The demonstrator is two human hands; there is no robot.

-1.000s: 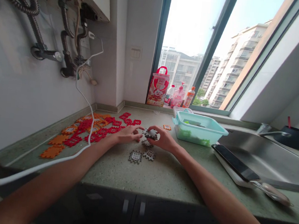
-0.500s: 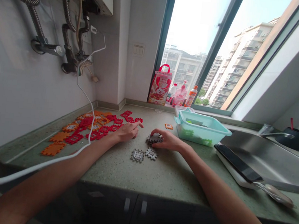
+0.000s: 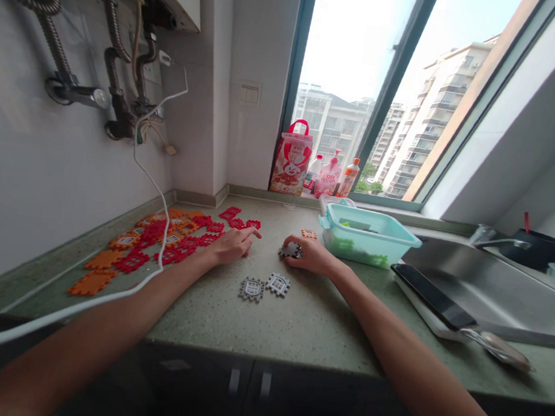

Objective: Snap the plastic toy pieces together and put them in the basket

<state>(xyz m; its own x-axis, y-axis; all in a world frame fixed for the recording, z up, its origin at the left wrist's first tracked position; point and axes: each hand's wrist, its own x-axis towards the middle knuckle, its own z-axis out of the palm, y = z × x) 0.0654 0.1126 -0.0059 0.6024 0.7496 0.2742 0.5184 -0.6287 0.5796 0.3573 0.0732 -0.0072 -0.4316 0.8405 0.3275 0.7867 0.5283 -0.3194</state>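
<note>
Grey interlocking building tiles [image 3: 291, 250] are gripped in my right hand [image 3: 313, 256], between thumb and fingers, just above the counter; how many is unclear. My left hand [image 3: 235, 244] rests near the red tiles [image 3: 185, 249], index finger stretched out and the others partly bent, with nothing visible in it. In front of the hands lie a grey window tile [image 3: 252, 289] and a lighter grey window tile [image 3: 278, 284], close side by side. Behind my right hand lies an orange window tile [image 3: 309, 233].
Orange tiles [image 3: 92, 282] spread out at the left. A turquoise plastic box [image 3: 373, 237] holding green pieces stands right of my right hand, before a steel sink [image 3: 467, 278]. A white cable [image 3: 116, 297] crosses over my left forearm. Bottles [image 3: 328, 177] line the windowsill.
My right hand has lifted the grey tiles slightly and moved them back, away from the two on the counter. The lighter tile has turned a little. The camera view has shifted slightly.
</note>
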